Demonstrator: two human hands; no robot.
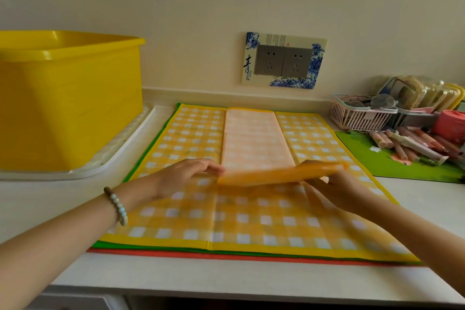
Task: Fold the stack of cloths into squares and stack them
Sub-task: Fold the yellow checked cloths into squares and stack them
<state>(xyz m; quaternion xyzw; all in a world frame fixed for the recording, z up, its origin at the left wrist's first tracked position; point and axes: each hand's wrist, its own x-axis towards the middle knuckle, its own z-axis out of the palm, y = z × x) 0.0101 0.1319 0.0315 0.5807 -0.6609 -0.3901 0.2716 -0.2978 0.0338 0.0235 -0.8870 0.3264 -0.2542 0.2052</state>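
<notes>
The left hand [186,176] reaches to the left corner of the raised near end of the orange cloth [254,138], fingers nearly straight; blur hides whether it pinches. The right hand [337,184] grips the right corner. This cloth is already a long strip, running from the stack's far edge towards the person.

The step looks like folding the strip crosswise into a square. Next the raised end should go to the far end, edges matched.

Counted: one strip in hand; three flat cloths beneath, a yellow checked cloth [226,219], a green cloth [100,244] and a red cloth [226,257], at the counter's [50,209] near edge. No finished squares show.
</notes>
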